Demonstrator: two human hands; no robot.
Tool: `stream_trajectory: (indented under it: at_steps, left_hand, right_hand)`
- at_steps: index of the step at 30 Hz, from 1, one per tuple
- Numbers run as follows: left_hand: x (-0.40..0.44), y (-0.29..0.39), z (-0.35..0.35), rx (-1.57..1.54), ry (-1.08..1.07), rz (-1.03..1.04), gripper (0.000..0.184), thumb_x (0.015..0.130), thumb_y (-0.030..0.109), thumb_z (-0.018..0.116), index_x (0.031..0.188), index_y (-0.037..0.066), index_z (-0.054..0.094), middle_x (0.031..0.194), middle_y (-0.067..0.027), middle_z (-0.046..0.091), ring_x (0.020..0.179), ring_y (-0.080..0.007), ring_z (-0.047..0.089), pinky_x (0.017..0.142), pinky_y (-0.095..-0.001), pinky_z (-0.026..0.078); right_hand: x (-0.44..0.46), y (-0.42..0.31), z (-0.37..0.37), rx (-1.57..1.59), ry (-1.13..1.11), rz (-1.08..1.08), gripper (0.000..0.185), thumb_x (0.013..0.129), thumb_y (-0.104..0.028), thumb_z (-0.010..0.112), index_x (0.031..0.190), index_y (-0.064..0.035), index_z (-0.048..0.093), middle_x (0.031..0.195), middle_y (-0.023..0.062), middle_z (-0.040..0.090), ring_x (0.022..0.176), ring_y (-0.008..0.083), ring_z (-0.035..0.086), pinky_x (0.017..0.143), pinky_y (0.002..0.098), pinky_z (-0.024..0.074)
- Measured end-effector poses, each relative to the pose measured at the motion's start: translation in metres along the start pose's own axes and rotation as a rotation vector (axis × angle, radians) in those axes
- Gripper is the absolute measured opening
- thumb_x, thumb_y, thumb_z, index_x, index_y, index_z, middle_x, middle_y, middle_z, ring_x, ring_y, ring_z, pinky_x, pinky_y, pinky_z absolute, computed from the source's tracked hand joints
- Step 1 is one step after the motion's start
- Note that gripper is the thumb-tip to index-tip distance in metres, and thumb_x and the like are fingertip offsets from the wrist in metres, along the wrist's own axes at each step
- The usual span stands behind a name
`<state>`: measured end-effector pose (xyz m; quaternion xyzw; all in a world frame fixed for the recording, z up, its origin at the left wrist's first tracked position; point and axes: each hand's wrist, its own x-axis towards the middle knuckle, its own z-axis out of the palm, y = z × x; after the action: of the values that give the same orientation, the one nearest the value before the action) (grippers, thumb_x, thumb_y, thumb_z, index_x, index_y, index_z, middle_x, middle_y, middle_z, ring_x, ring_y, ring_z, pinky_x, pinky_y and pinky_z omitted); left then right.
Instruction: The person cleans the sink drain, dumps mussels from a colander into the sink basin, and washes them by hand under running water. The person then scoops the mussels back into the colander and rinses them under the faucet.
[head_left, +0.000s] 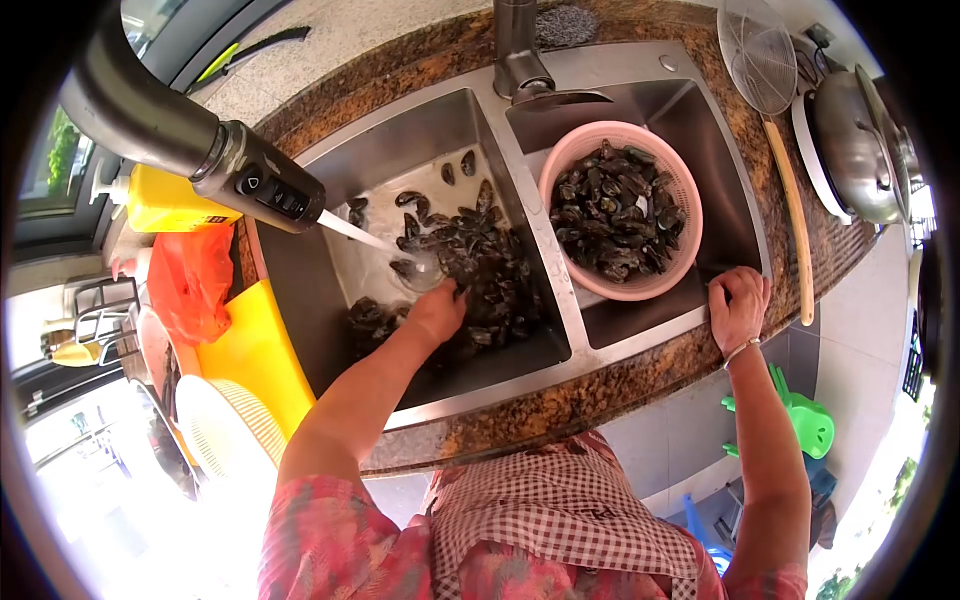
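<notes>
Dark mussels (490, 285) lie heaped in shallow cloudy water in the left basin of the steel sink (572, 300). My left hand (438, 312) reaches into this heap, fingers curled around mussels at its near side; the fingertips are partly hidden. Water runs from the spray head (268, 190) of the faucet into the basin, just beyond that hand. In the right basin a pink colander (678, 270) is full of mussels (618, 215). My right hand (738, 305) rests at the right basin's front corner, fingers bent over the sink edge and holding it.
A second faucet (518, 50) stands behind the divider. On the right are a wooden-handled wire skimmer (790, 220) and a steel pot (855, 145). To the left are a yellow bottle (170, 200), a red plastic bag (190, 285) and a yellow board (258, 355). Granite counter (500, 430) surrounds the sink.
</notes>
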<state>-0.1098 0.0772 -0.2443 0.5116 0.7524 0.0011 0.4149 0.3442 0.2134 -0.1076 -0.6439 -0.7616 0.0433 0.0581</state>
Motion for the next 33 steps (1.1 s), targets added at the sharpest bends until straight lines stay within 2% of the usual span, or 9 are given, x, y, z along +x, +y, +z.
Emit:
stream_trajectory:
  at_steps: [7, 12, 19, 23, 24, 26, 28, 30, 33]
  left_hand:
    - [0.015, -0.059, -0.088, 0.164, 0.424, -0.328, 0.066, 0.098, 0.062, 0.046, 0.125, 0.004, 0.065, 0.129, -0.0276, 0.063, 0.127, -0.0420, 0.055, 0.107, -0.0480, 0.044]
    - [-0.022, -0.098, -0.016, -0.253, -0.031, -0.511, 0.103, 0.083, 0.065, 0.070, 0.152, -0.003, 0.037, 0.150, -0.0269, 0.048, 0.141, -0.0358, 0.046, 0.109, -0.0418, 0.043]
    - [0.036, -0.024, 0.043, -0.609, 0.128, -0.135, 0.086, 0.086, 0.058, 0.072, 0.142, -0.002, 0.046, 0.126, -0.0270, 0.064, 0.122, -0.0366, 0.060, 0.106, -0.0402, 0.045]
    - [0.054, 0.026, -0.036, -0.894, 0.198, -0.437, 0.063, 0.100, 0.055, 0.051, 0.131, 0.000, 0.059, 0.124, -0.0251, 0.065, 0.120, -0.0411, 0.060, 0.104, -0.0469, 0.046]
    - [0.072, 0.004, -0.030, -0.313, 0.391, -0.310, 0.064, 0.102, 0.056, 0.044, 0.130, 0.000, 0.059, 0.120, -0.0270, 0.065, 0.120, -0.0393, 0.061, 0.104, -0.0499, 0.046]
    - [0.050, 0.023, -0.056, -0.017, 0.235, -0.257, 0.062, 0.099, 0.055, 0.051, 0.134, 0.005, 0.058, 0.128, -0.0279, 0.061, 0.125, -0.0418, 0.056, 0.107, -0.0495, 0.043]
    - [0.010, 0.037, -0.042, 0.233, 0.594, 0.219, 0.061, 0.093, 0.053, 0.062, 0.138, 0.012, 0.056, 0.147, -0.0257, 0.047, 0.136, -0.0429, 0.045, 0.110, -0.0566, 0.037]
    - [-0.018, 0.064, -0.045, 0.365, 0.098, 0.594, 0.071, 0.083, 0.055, 0.073, 0.143, 0.020, 0.053, 0.162, -0.0199, 0.029, 0.148, -0.0413, 0.030, 0.115, -0.0633, 0.029]
    - [-0.005, 0.053, 0.007, 0.465, 0.125, 0.884, 0.069, 0.078, 0.056, 0.075, 0.138, 0.027, 0.057, 0.162, -0.0194, 0.027, 0.152, -0.0383, 0.023, 0.112, -0.0757, 0.019]
  right_hand:
    - [0.000, 0.003, 0.004, -0.009, 0.057, -0.052, 0.020, 0.088, -0.026, 0.061, 0.084, -0.0084, 0.070, 0.104, 0.0064, 0.067, 0.119, 0.0287, 0.056, 0.115, 0.0551, 0.0277]
    - [0.001, 0.000, -0.001, -0.016, 0.031, -0.031, 0.020, 0.088, -0.026, 0.060, 0.084, -0.0084, 0.070, 0.104, 0.0068, 0.067, 0.119, 0.0290, 0.056, 0.115, 0.0551, 0.0275]
    - [0.002, 0.000, 0.000, -0.002, -0.005, 0.012, 0.021, 0.086, -0.027, 0.061, 0.085, -0.0100, 0.073, 0.105, 0.0068, 0.067, 0.121, 0.0285, 0.054, 0.118, 0.0572, 0.0247]
    - [0.001, 0.002, 0.002, -0.004, -0.002, -0.013, 0.022, 0.087, -0.027, 0.060, 0.085, -0.0101, 0.074, 0.105, 0.0070, 0.067, 0.121, 0.0288, 0.054, 0.118, 0.0571, 0.0245]
    - [0.001, 0.002, 0.002, -0.008, -0.005, -0.014, 0.022, 0.087, -0.027, 0.060, 0.085, -0.0101, 0.074, 0.105, 0.0070, 0.068, 0.121, 0.0288, 0.054, 0.118, 0.0570, 0.0246]
    - [0.002, 0.003, 0.002, -0.016, -0.004, -0.012, 0.022, 0.087, -0.028, 0.060, 0.085, -0.0101, 0.073, 0.105, 0.0070, 0.068, 0.121, 0.0287, 0.054, 0.118, 0.0569, 0.0248]
    - [0.002, 0.001, 0.002, -0.021, -0.002, -0.004, 0.022, 0.087, -0.027, 0.060, 0.085, -0.0100, 0.073, 0.105, 0.0071, 0.068, 0.121, 0.0288, 0.054, 0.118, 0.0569, 0.0251]
    - [0.001, 0.001, 0.002, -0.005, 0.003, -0.010, 0.022, 0.087, -0.028, 0.060, 0.084, -0.0099, 0.073, 0.105, 0.0069, 0.068, 0.121, 0.0288, 0.055, 0.118, 0.0567, 0.0253]
    - [0.001, 0.001, 0.003, -0.012, -0.001, -0.009, 0.023, 0.087, -0.028, 0.060, 0.084, -0.0101, 0.073, 0.104, 0.0064, 0.068, 0.121, 0.0287, 0.055, 0.117, 0.0561, 0.0256]
